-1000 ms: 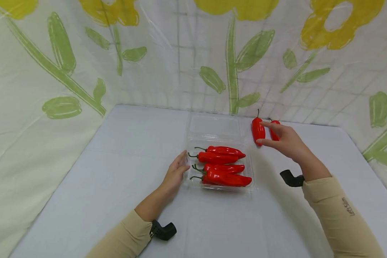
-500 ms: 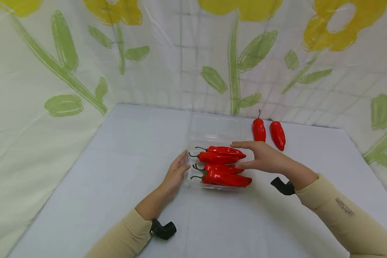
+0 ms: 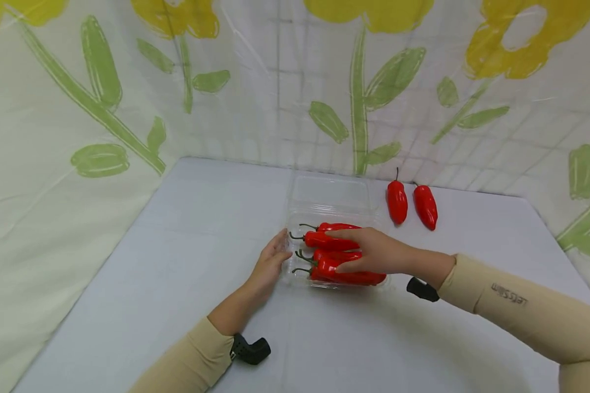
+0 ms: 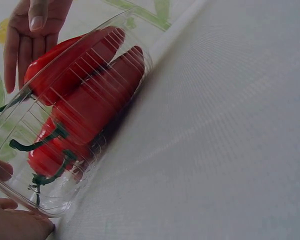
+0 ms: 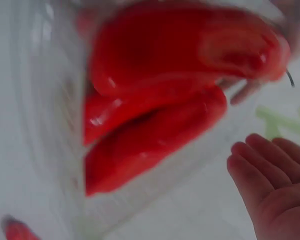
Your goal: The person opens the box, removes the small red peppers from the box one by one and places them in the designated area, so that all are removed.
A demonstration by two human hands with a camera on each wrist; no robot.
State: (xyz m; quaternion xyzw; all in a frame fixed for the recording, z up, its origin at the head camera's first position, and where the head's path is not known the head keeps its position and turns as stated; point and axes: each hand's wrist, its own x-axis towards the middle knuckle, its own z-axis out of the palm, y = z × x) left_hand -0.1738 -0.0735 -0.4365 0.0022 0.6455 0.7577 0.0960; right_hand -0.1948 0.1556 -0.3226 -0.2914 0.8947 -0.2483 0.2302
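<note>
A clear plastic clamshell box [image 3: 302,217] lies with its lid [image 3: 330,191] folded back flat behind it. Several red peppers [image 3: 354,277] with green stems lie crosswise inside, stems to the left. My left hand [image 3: 265,265] holds the box's left end, thumb at the rim; in the left wrist view its fingers [image 4: 20,222] pinch the wall. Over the peppers hovers my right hand [image 3: 373,251], thumb and fingers spread, partly covering them. Its fingers look straight in the right wrist view; nothing is in its palm [image 5: 285,205]. Whether it touches a pepper I cannot tell.
Two more red peppers, one upright to the view [image 3: 397,204] and one slightly slanted [image 3: 425,207], lie at the back right of the white table [image 3: 201,218]. A flower-printed curtain [image 3: 255,109] hangs behind the table and along its sides.
My right hand has moved left and toward me, from beside the two loose peppers to above the box, uncovering those peppers. The left hand stays at the box's left end.
</note>
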